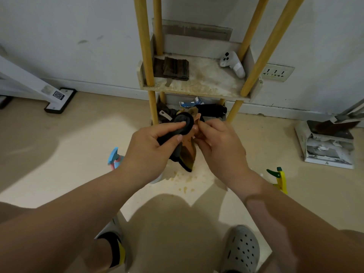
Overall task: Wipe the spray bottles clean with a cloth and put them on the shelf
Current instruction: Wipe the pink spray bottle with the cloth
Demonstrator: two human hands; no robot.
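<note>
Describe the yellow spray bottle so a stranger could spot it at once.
Find the yellow-posted shelf against the wall, then drop to the floor before it. Right of the right forearm is the yellow spray bottle. Its green trigger sets it apart from the blue-and-pink spray bottle on the left.

Home, lived-in room corner: cream floor, white wall with baseboard (110, 87) and a wall socket (276, 72) at 2 o'clock. Small yellow-post shelf (197, 83) at 12 holds a folded brown towel (173, 68) and a white game controller (232, 64). Dirty dustpan (329, 142) at 3, grey clogs (243, 251) at 6.
</note>
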